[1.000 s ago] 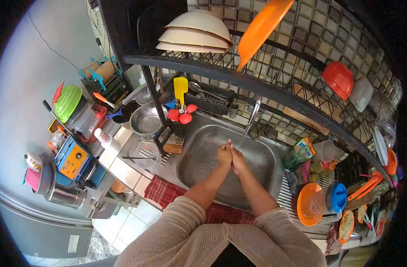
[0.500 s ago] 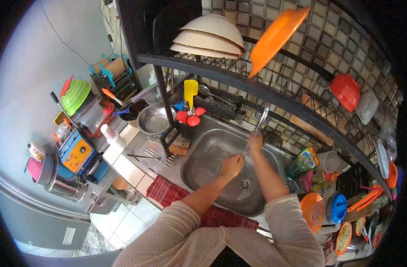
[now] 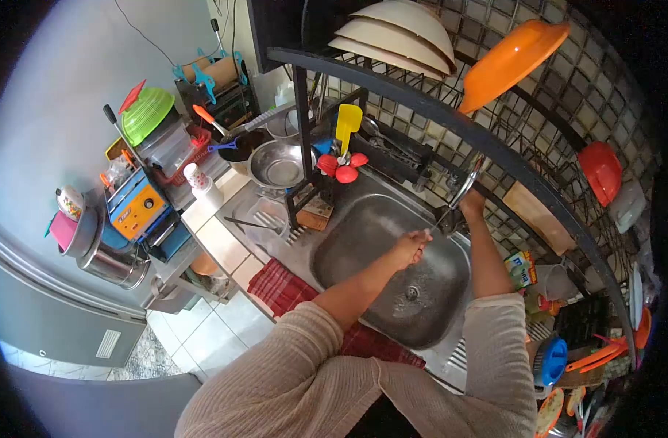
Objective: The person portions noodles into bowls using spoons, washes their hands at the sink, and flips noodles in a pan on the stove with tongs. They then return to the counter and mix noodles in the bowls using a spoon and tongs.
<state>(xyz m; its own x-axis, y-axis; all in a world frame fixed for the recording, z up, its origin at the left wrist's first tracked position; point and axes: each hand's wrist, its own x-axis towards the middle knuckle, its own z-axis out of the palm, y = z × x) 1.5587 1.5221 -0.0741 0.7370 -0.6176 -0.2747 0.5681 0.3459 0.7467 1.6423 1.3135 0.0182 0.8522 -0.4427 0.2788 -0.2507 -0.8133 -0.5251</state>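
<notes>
My left hand [image 3: 409, 250] is over the steel sink [image 3: 356, 248], below the faucet spout, with its fingers curled in. Whether anything is inside them I cannot make out. At the chrome faucet [image 3: 466, 188] is my right hand [image 3: 472, 206], up against its base; its fingers are hidden. A thin stream seems to fall near the left fingertips. Water glistens around the drain [image 3: 412, 293] at the bottom of the basin.
A black dish rack [image 3: 421, 98] spans above the sink, bearing cream bowls [image 3: 396, 40] and an orange bowl [image 3: 512, 66]. Left of the basin stand a metal bowl [image 3: 281, 164] and a utensil holder with a yellow spatula [image 3: 347, 128]. A red cloth [image 3: 283, 286] lies along the front edge.
My hands were close together under the spout and are now apart. The right has gone up to the faucet's base; the left remains below the spout. The view has shifted.
</notes>
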